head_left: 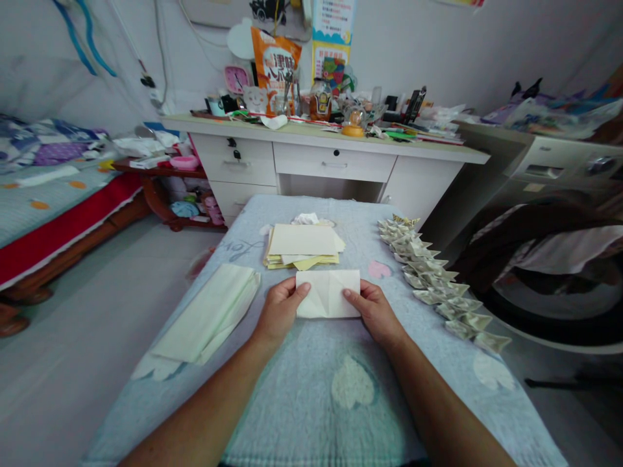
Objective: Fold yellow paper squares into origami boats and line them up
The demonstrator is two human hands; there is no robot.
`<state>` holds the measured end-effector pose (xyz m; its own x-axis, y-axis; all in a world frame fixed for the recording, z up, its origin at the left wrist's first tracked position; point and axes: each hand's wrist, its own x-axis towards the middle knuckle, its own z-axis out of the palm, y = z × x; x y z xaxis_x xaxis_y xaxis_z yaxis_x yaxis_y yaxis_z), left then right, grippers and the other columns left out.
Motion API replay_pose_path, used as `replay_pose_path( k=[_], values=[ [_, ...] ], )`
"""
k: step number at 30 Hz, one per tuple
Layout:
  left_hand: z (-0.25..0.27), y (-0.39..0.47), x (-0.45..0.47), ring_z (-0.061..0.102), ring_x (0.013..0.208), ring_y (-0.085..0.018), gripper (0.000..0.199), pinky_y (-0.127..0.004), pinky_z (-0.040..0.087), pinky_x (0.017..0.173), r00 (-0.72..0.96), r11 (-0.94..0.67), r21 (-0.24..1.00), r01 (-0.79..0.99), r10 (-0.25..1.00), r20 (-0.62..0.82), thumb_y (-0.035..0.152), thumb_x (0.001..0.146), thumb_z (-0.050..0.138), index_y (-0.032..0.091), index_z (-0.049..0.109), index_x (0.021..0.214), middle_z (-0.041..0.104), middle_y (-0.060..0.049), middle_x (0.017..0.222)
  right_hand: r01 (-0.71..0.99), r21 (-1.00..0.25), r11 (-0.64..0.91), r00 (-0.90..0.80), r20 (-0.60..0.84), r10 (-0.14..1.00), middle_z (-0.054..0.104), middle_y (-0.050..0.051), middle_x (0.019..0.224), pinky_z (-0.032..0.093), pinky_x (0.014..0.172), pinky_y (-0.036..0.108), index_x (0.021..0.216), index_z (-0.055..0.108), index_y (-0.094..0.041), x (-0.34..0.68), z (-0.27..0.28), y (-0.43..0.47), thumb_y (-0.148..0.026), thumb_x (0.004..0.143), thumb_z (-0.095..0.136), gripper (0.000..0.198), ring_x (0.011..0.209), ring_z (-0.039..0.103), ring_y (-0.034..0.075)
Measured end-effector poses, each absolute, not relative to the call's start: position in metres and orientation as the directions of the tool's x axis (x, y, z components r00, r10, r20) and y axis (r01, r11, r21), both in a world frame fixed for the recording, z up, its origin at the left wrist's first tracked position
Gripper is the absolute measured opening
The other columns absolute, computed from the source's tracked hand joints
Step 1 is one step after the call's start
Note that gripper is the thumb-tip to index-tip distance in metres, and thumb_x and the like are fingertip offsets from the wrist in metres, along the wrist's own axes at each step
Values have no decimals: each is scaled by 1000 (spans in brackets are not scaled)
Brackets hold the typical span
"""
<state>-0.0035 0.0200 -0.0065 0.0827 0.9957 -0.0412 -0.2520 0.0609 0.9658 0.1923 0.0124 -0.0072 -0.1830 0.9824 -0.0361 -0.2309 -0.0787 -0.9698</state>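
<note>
A creased sheet of white paper (327,295) is held up flat above the cloth-covered table, between my two hands. My left hand (282,305) pinches its left edge, thumb on the near face. At the right edge, my right hand (372,305) grips it the same way. Just beyond lies a stack of white and yellowish paper (302,241). Left of my left hand rests a folded bundle of pale paper (209,314). Along the table's right side runs a long row of folded paper boats (433,275), several of them nested close together.
The table wears a light blue patterned cloth (292,402). Crumpled white tissue (307,219) sits behind the stack. A white desk (335,162) crowded with jars and packets stands against the wall. A bed (58,188) is at left, a front-loading washing machine (559,162) at right.
</note>
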Motion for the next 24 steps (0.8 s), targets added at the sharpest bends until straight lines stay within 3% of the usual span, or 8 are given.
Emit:
replay_pose_path(
  k=[24],
  values=[
    [-14, 22, -9, 55, 62, -13, 34, -20, 39, 55, -41, 30, 995, -99, 999, -34, 47, 77, 65, 13, 68, 78, 62, 1, 66, -210, -974, -89, -218, -42, 975, 74, 4, 89, 48, 69, 29, 101, 73, -20, 192, -9, 12, -41, 74, 75, 35, 71, 64, 17]
  ],
)
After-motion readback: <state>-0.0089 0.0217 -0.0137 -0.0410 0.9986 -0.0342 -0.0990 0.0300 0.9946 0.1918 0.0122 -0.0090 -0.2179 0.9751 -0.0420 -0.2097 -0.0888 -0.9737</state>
